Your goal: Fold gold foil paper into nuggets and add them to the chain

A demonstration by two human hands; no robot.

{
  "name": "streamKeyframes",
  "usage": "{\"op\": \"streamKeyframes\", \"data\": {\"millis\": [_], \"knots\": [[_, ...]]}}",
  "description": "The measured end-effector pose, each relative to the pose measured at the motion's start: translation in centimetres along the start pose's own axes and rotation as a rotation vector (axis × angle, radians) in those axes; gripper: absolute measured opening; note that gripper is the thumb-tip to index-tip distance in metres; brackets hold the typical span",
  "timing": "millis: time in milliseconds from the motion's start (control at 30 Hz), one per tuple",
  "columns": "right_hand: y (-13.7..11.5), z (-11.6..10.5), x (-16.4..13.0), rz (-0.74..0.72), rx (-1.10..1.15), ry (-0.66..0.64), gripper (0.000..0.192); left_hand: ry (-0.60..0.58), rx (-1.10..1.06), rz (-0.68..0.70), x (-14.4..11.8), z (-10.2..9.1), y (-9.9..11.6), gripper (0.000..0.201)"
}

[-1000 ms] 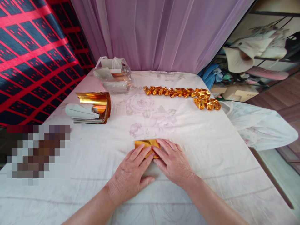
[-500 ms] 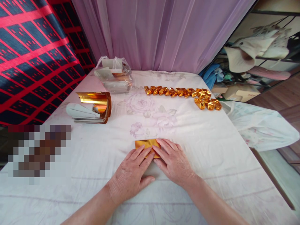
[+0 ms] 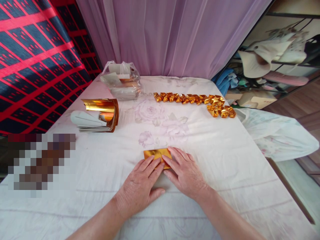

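A small rectangle of gold foil paper [image 3: 155, 153], seemingly folded, lies flat on the table near the middle. My left hand [image 3: 140, 183] rests on its lower left part, fingers stretched out and thumb spread on the cloth. From the right, my right hand [image 3: 186, 171] lays its extended fingers on the paper's right side and lower edge. The fingertips of both hands almost meet over it and cover its lower part. Further back runs a row of folded gold foil pieces [image 3: 183, 98], with several more pieces [image 3: 223, 112] in front of its right end.
A curled stack of gold foil sheets [image 3: 113, 115] stands at the left. Behind it is a clear plastic bag [image 3: 121, 81] holding more sheets. The floral tablecloth [image 3: 212, 143] reaches a purple curtain [image 3: 160, 36]. Shelves with hats [image 3: 260, 56] stand at the right.
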State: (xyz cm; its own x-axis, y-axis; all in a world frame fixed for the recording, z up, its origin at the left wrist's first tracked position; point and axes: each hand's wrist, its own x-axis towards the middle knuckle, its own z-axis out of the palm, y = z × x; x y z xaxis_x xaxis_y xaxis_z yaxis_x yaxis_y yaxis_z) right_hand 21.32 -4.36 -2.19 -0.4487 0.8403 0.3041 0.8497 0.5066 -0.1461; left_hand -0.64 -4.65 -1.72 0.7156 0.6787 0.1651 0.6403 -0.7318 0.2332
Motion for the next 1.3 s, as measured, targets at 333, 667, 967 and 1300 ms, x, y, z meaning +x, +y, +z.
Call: {"op": "streamKeyframes", "data": {"millis": [333,667,967,1300], "knots": [[0.4,-0.08,-0.24,0.056,0.038,0.092,0.032,0.005,0.009,-0.001,-0.07,0.18,-0.01,0.066],[0.35,0.03,-0.18,0.056,0.001,0.067,0.032,0.007,0.004,0.001,-0.12,0.24,-0.03,0.066],[0.32,0.04,-0.1,0.045,-0.013,0.084,0.034,-0.006,0.018,-0.004,0.04,0.09,-0.02,0.066],[0.47,0.29,-0.24,0.035,-0.016,0.094,0.034,-0.002,-0.031,-0.023,0.12,0.18,-0.07,0.064]]}}
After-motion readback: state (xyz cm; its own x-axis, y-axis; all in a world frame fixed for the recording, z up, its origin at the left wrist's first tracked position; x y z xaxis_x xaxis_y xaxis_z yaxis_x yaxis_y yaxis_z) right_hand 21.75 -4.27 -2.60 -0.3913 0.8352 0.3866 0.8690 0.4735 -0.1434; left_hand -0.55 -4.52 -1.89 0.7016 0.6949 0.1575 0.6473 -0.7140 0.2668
